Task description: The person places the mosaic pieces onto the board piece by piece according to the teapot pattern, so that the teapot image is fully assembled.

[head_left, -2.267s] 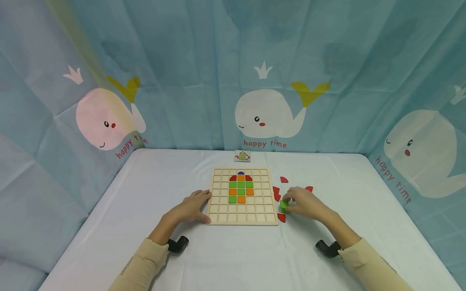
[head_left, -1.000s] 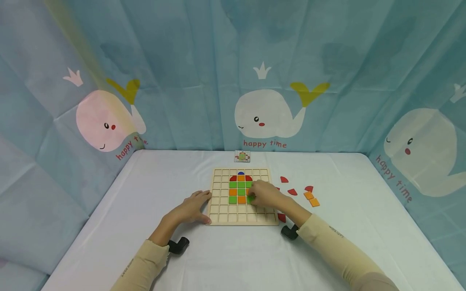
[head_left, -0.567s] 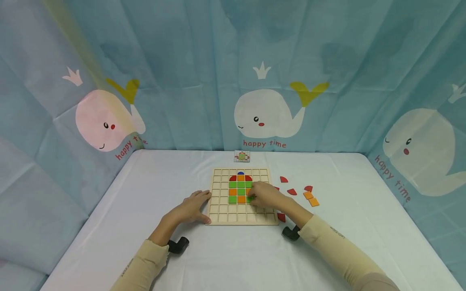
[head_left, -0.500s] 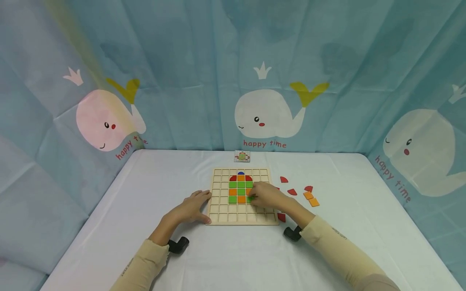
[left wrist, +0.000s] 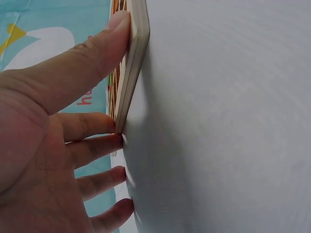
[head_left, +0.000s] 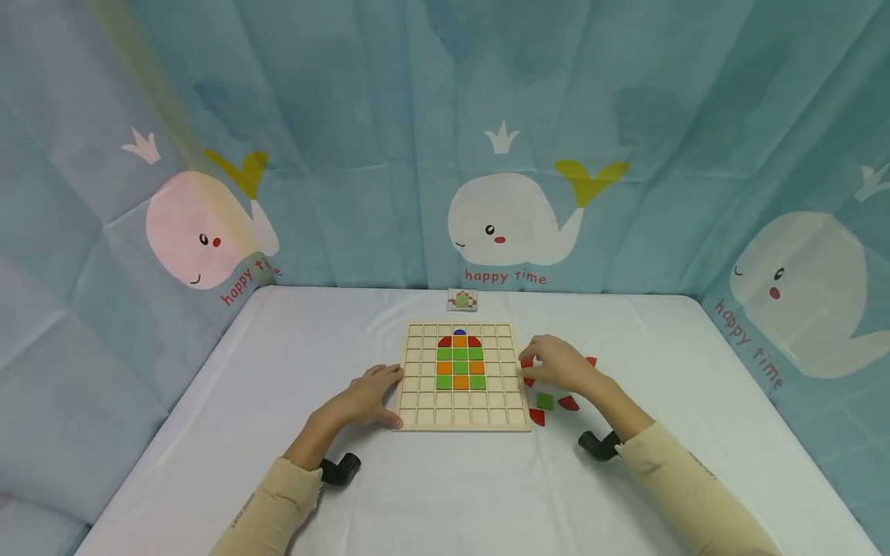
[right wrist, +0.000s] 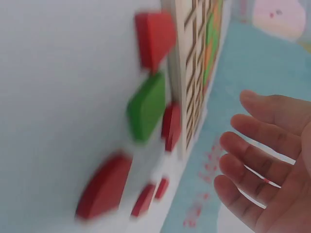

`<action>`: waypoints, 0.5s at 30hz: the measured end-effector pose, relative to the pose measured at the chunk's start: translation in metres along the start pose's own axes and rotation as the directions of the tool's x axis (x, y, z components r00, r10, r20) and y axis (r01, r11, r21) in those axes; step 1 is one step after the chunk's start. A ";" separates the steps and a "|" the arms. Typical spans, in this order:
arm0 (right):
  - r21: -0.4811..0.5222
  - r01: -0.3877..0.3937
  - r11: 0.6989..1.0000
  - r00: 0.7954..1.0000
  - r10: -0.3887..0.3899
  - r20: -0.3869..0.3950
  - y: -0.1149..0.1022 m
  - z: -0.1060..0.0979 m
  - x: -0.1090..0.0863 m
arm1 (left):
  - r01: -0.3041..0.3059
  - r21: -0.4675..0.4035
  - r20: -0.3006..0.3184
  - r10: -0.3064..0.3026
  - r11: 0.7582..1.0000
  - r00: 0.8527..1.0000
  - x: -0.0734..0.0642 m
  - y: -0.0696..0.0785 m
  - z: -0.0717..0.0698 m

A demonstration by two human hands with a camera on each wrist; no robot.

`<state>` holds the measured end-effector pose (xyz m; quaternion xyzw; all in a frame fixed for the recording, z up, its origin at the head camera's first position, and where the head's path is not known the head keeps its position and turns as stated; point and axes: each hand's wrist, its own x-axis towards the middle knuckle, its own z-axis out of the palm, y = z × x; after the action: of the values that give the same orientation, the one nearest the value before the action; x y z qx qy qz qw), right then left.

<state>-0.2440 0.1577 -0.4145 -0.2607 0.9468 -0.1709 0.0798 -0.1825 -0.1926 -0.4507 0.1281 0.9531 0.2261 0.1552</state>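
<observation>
A wooden grid board bears a pattern of green and orange squares, two red quarter rounds and a blue piece at the top. My left hand rests at its left edge, thumb touching the rim and fingers spread along the side. Past the right edge, my right hand hovers over red pieces, partly covering them. In the right wrist view its fingers are extended and hold nothing. A loose green square lies on the table below that hand, beside a red quarter round.
Another red piece lies by the board's front right corner, and one shows behind the right hand. A small pattern card lies beyond the board on the white cloth. A whale-print curtain hangs behind the table.
My right hand has left the board and moved right; a green square now sits in the pattern's lower right cell. A loose green square is uncovered. The left hand stays put.
</observation>
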 end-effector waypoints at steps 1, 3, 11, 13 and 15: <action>0.008 -0.027 1.000 1.000 0.027 -0.004 0.005 -0.002 -0.003 | -0.004 0.000 0.000 0.004 1.000 1.000 0.000 0.000 0.000; 0.016 -0.081 0.997 0.997 0.081 -0.013 0.014 -0.006 -0.008 | -0.006 -0.002 0.001 0.006 1.000 1.000 0.000 -0.001 0.000; 0.008 -0.192 0.981 0.981 0.192 -0.024 0.051 -0.012 -0.036 | -0.014 0.000 0.002 0.014 1.000 1.000 0.001 -0.003 0.001; 0.007 -0.233 0.972 0.972 0.234 -0.020 0.058 -0.012 -0.043 | -0.013 -0.001 0.003 0.013 1.000 1.000 0.001 -0.003 0.001; 0.009 -0.269 0.963 0.963 0.269 -0.014 0.065 -0.012 -0.051 | -0.009 -0.002 0.006 0.009 1.000 1.000 0.001 -0.003 0.001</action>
<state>-0.2340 0.2398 -0.4240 -0.1282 0.9734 -0.1637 0.0961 -0.1840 -0.1946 -0.4533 0.1329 0.9518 0.2275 0.1569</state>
